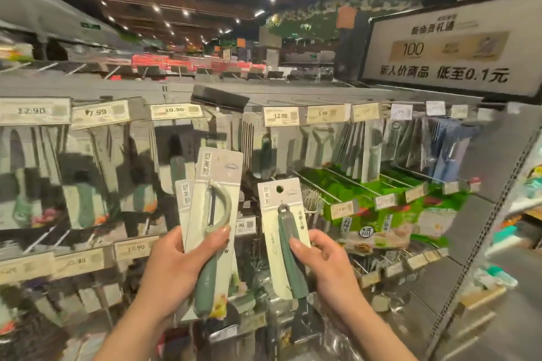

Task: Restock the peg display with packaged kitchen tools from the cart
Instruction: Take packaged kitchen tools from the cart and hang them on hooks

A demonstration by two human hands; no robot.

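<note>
My left hand [179, 269] grips two stacked carded packs; the front one is a green-handled peeler pack [215, 214], upright, thumb across its card. My right hand [325, 267] pinches a smaller carded pack with a dark green tool [283, 214], thumb on the tool's handle, hang hole at the top. Both packs are held in front of the peg display [223, 132], below its top row of hanging packs. The cart is out of view.
Price tags [280, 116] line the upper peg row, with packaged tools hanging tightly behind. Bare metal pegs [319, 187] jut out right of centre over green packets. A promotional sign [440, 50] stands at the upper right, and the shelf's end frame [481, 231] is at the right.
</note>
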